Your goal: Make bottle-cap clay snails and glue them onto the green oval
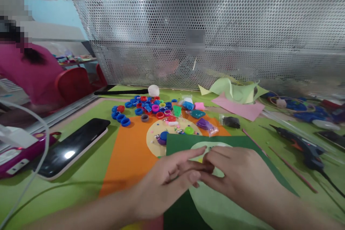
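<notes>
My left hand [172, 179] reaches in over the paper, fingers stretched toward the right and thumb apart from them. Against its fingertips is my right hand [237, 172], with fingers bent and closed together. Whatever lies between the fingers, if anything, is hidden. Below both hands is a dark green paper sheet [178, 143] bearing a pale green circle [215, 197]. A small yellow spot shows beside the right fingertips. Partly covered by the green sheet, an orange sheet [129, 154] carries a cream circle [152, 138] decorated with small coloured clay pieces.
Coloured bottle caps [138, 111] are heaped behind the sheets, near bagged clay [207, 125]. A phone [75, 147] and a power strip [24, 154] lie left. On the right rests a glue gun [299, 143]. A perforated metal screen [167, 18] borders the back; a person sits beyond it, left.
</notes>
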Demonstrator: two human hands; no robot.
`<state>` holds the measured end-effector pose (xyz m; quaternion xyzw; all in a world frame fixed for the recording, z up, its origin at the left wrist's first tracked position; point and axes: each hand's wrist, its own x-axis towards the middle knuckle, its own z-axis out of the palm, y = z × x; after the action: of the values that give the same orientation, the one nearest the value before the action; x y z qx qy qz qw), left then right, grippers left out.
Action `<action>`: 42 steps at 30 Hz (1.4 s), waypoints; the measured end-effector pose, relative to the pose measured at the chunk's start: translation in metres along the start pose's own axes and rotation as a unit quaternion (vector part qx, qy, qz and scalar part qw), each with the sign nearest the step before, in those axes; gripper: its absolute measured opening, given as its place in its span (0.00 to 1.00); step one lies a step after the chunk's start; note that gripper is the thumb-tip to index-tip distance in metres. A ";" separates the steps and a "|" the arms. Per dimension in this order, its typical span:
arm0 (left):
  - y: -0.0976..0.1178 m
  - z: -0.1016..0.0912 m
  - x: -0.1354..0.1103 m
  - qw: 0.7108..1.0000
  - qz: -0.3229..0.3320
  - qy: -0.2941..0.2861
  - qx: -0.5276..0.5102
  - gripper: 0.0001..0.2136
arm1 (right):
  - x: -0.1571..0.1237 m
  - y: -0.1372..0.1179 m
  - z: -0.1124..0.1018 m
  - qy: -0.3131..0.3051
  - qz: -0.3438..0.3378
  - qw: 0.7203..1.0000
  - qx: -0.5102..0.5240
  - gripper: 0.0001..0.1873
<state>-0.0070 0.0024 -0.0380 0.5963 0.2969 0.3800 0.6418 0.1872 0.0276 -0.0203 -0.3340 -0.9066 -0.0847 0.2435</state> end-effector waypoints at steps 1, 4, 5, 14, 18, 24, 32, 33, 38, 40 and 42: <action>0.001 -0.002 0.000 1.000 -0.006 0.018 0.020 0.20 | 0.000 0.002 -0.001 -0.011 0.013 1.000 0.001 0.30; 0.003 -0.007 0.000 0.996 -0.008 0.038 0.082 0.18 | 0.000 0.006 -0.001 -0.045 0.040 0.998 0.005 0.25; 0.004 -0.007 -0.001 0.994 0.004 0.022 0.102 0.17 | 0.001 0.005 0.000 -0.049 0.041 0.998 0.005 0.22; 0.011 -0.002 -0.006 0.932 0.105 -0.049 0.342 0.26 | 0.009 -0.004 -0.006 -0.122 0.105 0.987 0.026 0.11; 0.010 -0.003 -0.004 0.983 -0.003 0.045 0.178 0.20 | 0.005 0.007 -0.009 -0.113 0.077 0.991 0.011 0.11; 0.011 0.004 -0.003 0.968 0.037 -0.023 0.249 0.22 | 0.009 0.000 -0.001 -0.110 0.082 0.990 0.019 0.08; -0.002 0.007 0.007 0.790 0.229 -0.107 0.558 0.27 | 0.021 -0.013 0.006 -0.226 0.145 0.962 0.043 0.05; -0.002 0.006 0.006 0.797 0.221 -0.108 0.552 0.27 | 0.021 -0.013 0.006 -0.225 0.144 0.963 0.040 0.05; 0.012 -0.004 -0.002 0.925 0.053 0.006 0.375 0.31 | 0.016 0.003 0.001 -0.147 0.130 0.980 0.035 0.04; 0.016 -0.007 -0.004 0.965 -0.019 0.055 0.255 0.30 | 0.013 0.011 -0.002 -0.117 0.122 0.985 0.026 0.08; 0.016 -0.008 -0.004 0.984 -0.062 0.072 0.151 0.30 | 0.011 0.015 -0.002 -0.096 0.108 0.989 0.027 0.11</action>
<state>-0.0180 0.0034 -0.0237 0.6378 0.4333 0.3321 0.5433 0.1905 0.0446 -0.0129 -0.4297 -0.8865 -0.0013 0.1718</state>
